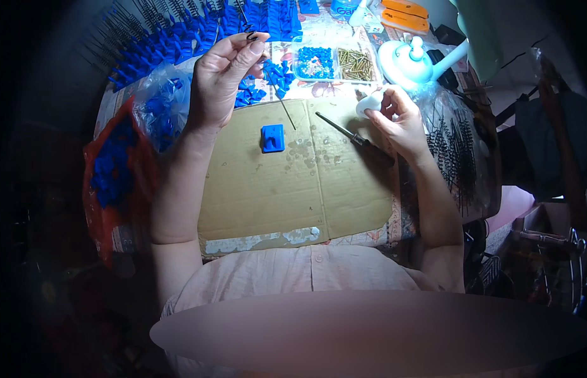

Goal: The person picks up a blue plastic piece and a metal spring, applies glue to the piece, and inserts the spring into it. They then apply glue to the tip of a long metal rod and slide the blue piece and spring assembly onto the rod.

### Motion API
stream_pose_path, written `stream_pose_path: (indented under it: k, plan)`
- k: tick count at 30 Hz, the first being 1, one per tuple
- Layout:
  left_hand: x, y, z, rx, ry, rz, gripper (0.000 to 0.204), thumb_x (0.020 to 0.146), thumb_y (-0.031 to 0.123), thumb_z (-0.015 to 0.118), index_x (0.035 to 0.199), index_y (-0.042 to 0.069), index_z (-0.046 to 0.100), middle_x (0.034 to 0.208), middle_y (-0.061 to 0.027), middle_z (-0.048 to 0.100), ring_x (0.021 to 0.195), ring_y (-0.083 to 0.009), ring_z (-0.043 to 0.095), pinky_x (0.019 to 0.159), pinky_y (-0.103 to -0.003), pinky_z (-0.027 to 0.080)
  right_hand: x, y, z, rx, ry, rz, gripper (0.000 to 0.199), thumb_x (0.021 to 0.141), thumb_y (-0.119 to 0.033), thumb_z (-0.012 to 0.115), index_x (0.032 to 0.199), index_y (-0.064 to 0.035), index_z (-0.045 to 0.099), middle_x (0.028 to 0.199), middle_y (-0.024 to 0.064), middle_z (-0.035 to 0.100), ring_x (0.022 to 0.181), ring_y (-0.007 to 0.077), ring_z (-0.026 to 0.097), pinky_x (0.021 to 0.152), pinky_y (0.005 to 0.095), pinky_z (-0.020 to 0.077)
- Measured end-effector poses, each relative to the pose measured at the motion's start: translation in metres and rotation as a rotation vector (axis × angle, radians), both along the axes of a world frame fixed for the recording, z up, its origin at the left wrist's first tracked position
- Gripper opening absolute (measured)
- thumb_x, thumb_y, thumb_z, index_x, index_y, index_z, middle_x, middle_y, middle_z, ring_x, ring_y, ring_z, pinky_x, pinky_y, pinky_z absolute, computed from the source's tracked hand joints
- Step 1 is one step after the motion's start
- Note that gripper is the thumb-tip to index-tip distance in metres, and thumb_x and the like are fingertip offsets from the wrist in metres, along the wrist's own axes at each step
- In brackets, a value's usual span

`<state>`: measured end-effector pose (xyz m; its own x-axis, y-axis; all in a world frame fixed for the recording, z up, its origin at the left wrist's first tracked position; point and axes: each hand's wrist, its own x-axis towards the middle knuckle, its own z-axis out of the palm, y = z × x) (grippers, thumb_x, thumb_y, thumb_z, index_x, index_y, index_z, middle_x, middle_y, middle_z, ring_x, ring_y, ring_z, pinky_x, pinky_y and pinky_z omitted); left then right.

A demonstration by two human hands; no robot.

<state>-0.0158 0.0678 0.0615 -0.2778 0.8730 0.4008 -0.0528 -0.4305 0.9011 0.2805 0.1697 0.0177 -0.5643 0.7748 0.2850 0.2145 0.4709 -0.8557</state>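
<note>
My left hand [223, 79] is raised over the far left of the cardboard sheet [262, 195]. Its thumb and fingers pinch a thin black wire with a coiled spring section [249, 29]; the straight end slants down toward the cardboard. In my right hand [402, 121], at the far right of the sheet, is a small rounded white object [369, 104] whose kind I cannot make out. A blue square plastic piece [273, 138] with a raised part lies on the cardboard between my hands. Close to my right hand rests a dark-handled screwdriver [363, 140].
Rows of blue pieces with upright spring wires [180, 47] fill the far left. A clear tray [336, 79] holds small blue parts and brass screws. Beyond my right hand stand a pale lamp [404, 63] and bagged spring wires [454, 148]. A red bag [139, 167] of blue pieces sits left.
</note>
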Motion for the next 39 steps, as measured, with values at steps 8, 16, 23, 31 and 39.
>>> stream_pose_path:
  k: [8, 16, 23, 31, 39]
  plan:
    - [0.003, -0.002, 0.003, 0.034, 0.09, 0.026, 0.026, 0.095, 0.015, 0.061, 0.117, 0.002, 0.064, 0.097, -0.0048, 0.067, 0.082, -0.0071, 0.061, 0.071, -0.021, 0.052, -0.006, -0.001, -0.01, 0.199, -0.182, -0.038, 0.028, 0.079, -0.012, 0.07, 0.103, -0.0025, 0.059, 0.088, 0.0113, 0.063, 0.074, 0.0239, 0.065, 0.066, 0.0345, 0.0513]
    - [0.002, 0.002, -0.002, 0.017, -0.001, 0.015, 0.024, 0.095, 0.015, 0.062, 0.115, 0.001, 0.064, 0.092, -0.0033, 0.065, 0.078, -0.0063, 0.059, 0.068, -0.022, 0.052, -0.005, -0.001, -0.004, 0.317, -0.325, -0.07, 0.032, 0.078, -0.017, 0.071, 0.104, -0.0035, 0.058, 0.088, 0.0135, 0.064, 0.078, 0.0296, 0.066, 0.068, 0.0381, 0.0521]
    - [0.006, 0.003, -0.002, -0.037, -0.063, 0.042, 0.022, 0.094, 0.014, 0.064, 0.112, 0.002, 0.065, 0.088, -0.0019, 0.065, 0.071, -0.0049, 0.056, 0.067, -0.022, 0.051, 0.009, 0.002, 0.01, 0.258, -0.059, -0.127, 0.051, 0.072, -0.018, 0.083, 0.108, 0.0009, 0.052, 0.076, 0.0037, 0.056, 0.068, 0.0094, 0.052, 0.061, 0.025, 0.0463]
    - [0.028, -0.01, 0.004, -0.017, 0.086, -0.006, 0.024, 0.091, 0.012, 0.067, 0.112, 0.001, 0.063, 0.093, -0.0031, 0.066, 0.076, -0.0063, 0.058, 0.069, -0.022, 0.051, -0.008, -0.037, 0.042, 0.285, -0.052, 0.137, 0.016, 0.084, -0.007, 0.071, 0.098, -0.0012, 0.067, 0.081, 0.0054, 0.066, 0.063, 0.0086, 0.056, 0.058, 0.0251, 0.0459]
    - [0.062, -0.03, 0.013, 0.061, 0.444, 0.048, 0.026, 0.082, 0.014, 0.077, 0.101, 0.0, 0.065, 0.086, -0.0043, 0.064, 0.082, -0.0115, 0.062, 0.076, -0.027, 0.05, -0.042, -0.056, 0.04, 0.212, -0.16, 0.301, 0.02, 0.085, -0.008, 0.07, 0.105, -0.0062, 0.066, 0.083, 0.0079, 0.068, 0.065, 0.0152, 0.061, 0.062, 0.029, 0.0494]
